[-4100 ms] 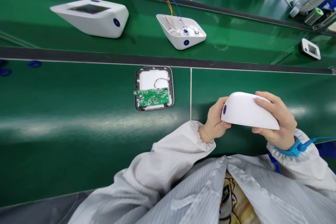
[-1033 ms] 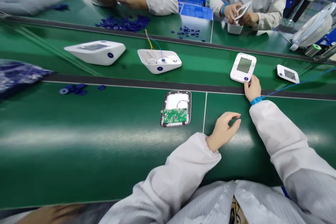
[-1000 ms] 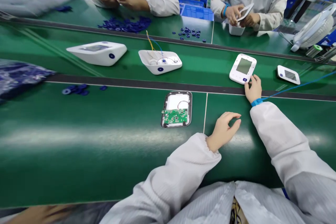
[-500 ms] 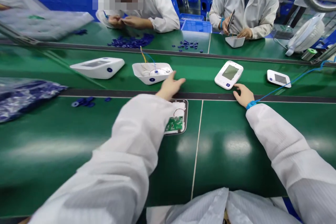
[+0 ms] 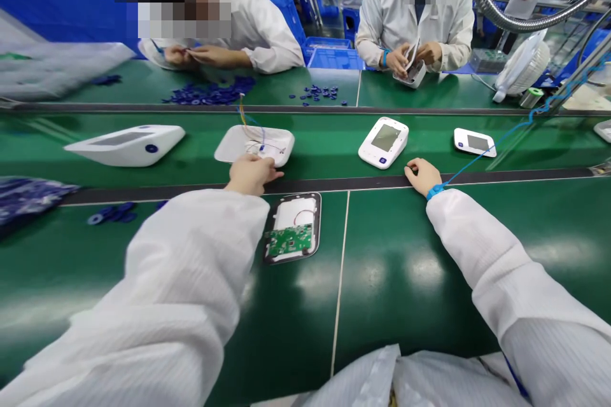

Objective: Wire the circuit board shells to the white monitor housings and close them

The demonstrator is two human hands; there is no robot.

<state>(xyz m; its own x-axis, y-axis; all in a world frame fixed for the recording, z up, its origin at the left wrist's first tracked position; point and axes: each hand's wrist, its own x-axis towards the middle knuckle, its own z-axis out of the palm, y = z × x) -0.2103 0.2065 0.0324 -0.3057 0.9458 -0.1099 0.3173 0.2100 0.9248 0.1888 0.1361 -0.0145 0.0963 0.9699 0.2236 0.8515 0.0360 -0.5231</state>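
Observation:
My left hand (image 5: 252, 173) grips the near wall of a white open housing (image 5: 282, 143) on the belt, covering its front. Coloured wires (image 5: 244, 116) rise from inside this housing. In front of my left forearm lies a dark-rimmed cover (image 5: 317, 222) with a green circuit board (image 5: 291, 240) facing up. My right hand (image 5: 424, 177) is at the belt's near edge, fingers curled in and nothing visible in them. Just beyond it, apart from the fingers, sits a white monitor (image 5: 383, 143) with a grey screen and a blue button.
Another white monitor (image 5: 126, 146) stands left on the belt, a smaller one (image 5: 475, 142) right. Blue rings (image 5: 112, 213) and a bag of blue parts (image 5: 33, 200) lie at left. A blue cord (image 5: 508, 133) runs from my right wrist. Two co-workers sit opposite, one handling a housing (image 5: 411, 76).
My left hand has gone from beside the housing's right end to its front wall and closed on it. My right fingers have curled and come away from the monitor. The view has shifted.

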